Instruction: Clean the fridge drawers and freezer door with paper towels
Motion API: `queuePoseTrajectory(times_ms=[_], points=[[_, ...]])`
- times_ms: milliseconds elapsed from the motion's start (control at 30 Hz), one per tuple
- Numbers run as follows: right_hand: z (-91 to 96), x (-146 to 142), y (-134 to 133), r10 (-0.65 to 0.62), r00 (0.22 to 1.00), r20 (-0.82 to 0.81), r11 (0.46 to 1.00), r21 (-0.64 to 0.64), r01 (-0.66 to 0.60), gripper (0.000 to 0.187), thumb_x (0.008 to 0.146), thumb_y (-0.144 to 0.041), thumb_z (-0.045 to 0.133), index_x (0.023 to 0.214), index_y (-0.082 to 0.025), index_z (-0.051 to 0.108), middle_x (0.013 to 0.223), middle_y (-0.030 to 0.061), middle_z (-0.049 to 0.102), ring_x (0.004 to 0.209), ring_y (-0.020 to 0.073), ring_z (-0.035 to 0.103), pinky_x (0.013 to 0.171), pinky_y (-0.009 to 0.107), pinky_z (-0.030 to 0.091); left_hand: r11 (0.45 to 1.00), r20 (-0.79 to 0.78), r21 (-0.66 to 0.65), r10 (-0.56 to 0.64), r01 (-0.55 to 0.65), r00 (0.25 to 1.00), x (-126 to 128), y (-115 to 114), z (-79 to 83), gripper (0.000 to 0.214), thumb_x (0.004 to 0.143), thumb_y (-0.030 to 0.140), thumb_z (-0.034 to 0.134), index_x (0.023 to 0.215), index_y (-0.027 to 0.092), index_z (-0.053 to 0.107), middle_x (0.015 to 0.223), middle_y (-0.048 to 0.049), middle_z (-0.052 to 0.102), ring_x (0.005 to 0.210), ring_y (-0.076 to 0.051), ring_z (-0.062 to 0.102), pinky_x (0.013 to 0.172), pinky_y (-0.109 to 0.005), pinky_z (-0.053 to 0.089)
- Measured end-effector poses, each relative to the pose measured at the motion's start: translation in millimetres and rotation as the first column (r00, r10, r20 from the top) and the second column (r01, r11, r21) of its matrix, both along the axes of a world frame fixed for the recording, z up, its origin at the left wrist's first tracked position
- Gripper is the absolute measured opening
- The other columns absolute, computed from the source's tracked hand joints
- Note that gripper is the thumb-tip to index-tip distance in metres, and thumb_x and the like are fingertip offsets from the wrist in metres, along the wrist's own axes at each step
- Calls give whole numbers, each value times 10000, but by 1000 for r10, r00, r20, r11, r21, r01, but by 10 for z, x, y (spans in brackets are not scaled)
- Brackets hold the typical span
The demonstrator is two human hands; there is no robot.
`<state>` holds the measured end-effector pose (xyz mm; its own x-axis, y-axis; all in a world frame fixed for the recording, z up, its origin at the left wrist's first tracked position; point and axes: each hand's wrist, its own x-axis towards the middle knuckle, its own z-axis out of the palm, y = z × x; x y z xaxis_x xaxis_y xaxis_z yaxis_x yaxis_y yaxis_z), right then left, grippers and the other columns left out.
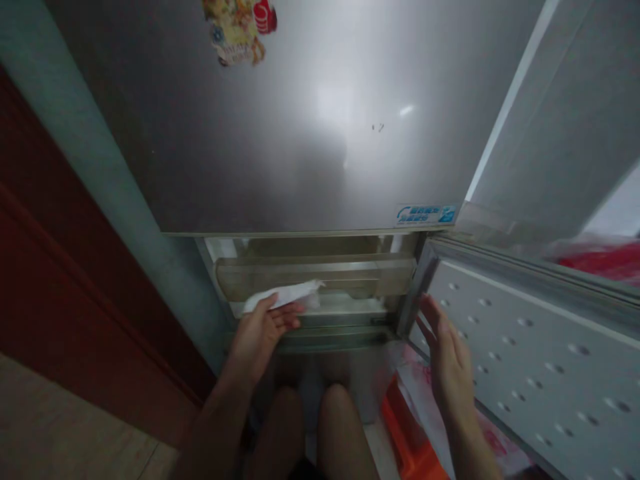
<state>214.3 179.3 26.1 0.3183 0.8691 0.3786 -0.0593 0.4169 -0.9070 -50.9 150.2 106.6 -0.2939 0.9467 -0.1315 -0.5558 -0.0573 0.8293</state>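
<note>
My left hand (270, 320) holds a crumpled white paper tissue or cloth (293, 293), with the thumb over it and the fingers beneath. It is held just in front of a clear plastic drawer (350, 270) inside the lower compartment of a fridge. Beside the edge of the opened lower door (530, 347), my right hand (447, 347) is raised with its fingers extended and nothing in it. Whether its fingertips touch the door I cannot tell.
Above the compartment is the shut silver upper door (300, 133), with magnets (235, 33) near its top. An orange container (410, 433) and plastic bags (500, 443) lie below the opened door. At left stands a reddish-brown wooden panel (75, 300).
</note>
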Motion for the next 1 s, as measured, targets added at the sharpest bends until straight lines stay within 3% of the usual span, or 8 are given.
queuePoseTrajectory(times_ms=[167, 300, 433, 533, 667, 767, 867, 1000], points=[[-3, -75, 19, 10, 1000, 20, 1000, -6, -10, 443, 899, -528, 449, 1257, -293, 561, 1368, 38, 505, 1296, 234, 428, 1112, 500, 301, 967, -36, -14, 255, -255, 966, -791, -258, -73, 204, 829, 68, 400, 717, 144, 552, 519, -49, 655, 456, -132, 609, 479, -216, 528], [24, -98, 20, 15, 999, 30, 1000, -7, -15, 453, 898, -528, 448, 1259, -280, 562, 1366, 46, 507, 1295, 232, 429, 1112, 489, 304, 962, -29, -5, 272, -272, 962, -872, -265, -88, 192, 807, 68, 416, 696, 146, 551, 511, -25, 631, 447, -121, 592, 471, -216, 524], [58, -90, 20, 1, 1000, 28, 1000, -5, -1, 456, 901, -521, 443, 1263, -268, 560, 1366, 54, 506, 1289, 234, 437, 1103, 485, 319, 994, -54, 2, 113, -113, 992, -438, -103, -48, 172, 793, 99, 454, 664, 132, 562, 496, -36, 623, 446, -135, 589, 474, -233, 508], [68, -63, 9, -15, 1000, 21, 1000, -3, 15, 453, 902, -509, 449, 1263, -259, 560, 1367, 60, 504, 1288, 242, 438, 1096, 494, 328, 990, -79, 66, -120, 125, 990, 81, 93, 11, 160, 799, 166, 490, 677, 121, 584, 513, -40, 630, 468, -139, 595, 496, -237, 493], [65, -26, -10, -16, 1000, -4, 1000, 19, 16, 444, 911, -484, 446, 1271, -248, 554, 1378, 62, 492, 1283, 246, 445, 1095, 496, 333, 895, -125, 78, -427, 438, 895, 822, 378, 120, 228, 819, 221, 451, 658, 121, 577, 539, -65, 654, 452, -131, 585, 544, -246, 469], [72, -17, -24, -32, 999, -7, 999, 10, 33, 451, 913, -482, 446, 1280, -240, 548, 1385, 61, 484, 1288, 242, 440, 1115, 485, 306, 799, -150, 57, -586, 599, 796, 1255, 564, 181, 273, 847, 227, 399, 687, 113, 588, 586, -81, 679, 461, -131, 590, 579, -253, 456], [88, -19, -35, -49, 999, -4, 999, 2, 49, 458, 909, -485, 452, 1282, -236, 547, 1386, 61, 483, 1286, 246, 443, 1116, 482, 305, 754, -114, 50, -647, 655, 754, 1427, 672, 197, 289, 875, 228, 381, 719, 106, 592, 649, -93, 701, 498, -121, 600, 603, -244, 459], [96, -26, -21, -38, 999, 6, 999, 17, 38, 443, 921, -467, 436, 1280, -234, 548, 1382, 60, 488, 1298, 239, 428, 1117, 476, 307, 799, -43, 62, -597, 599, 801, 1159, 614, 183, 238, 891, 207, 400, 736, 123, 560, 646, -86, 697, 505, -118, 604, 573, -232, 468]])
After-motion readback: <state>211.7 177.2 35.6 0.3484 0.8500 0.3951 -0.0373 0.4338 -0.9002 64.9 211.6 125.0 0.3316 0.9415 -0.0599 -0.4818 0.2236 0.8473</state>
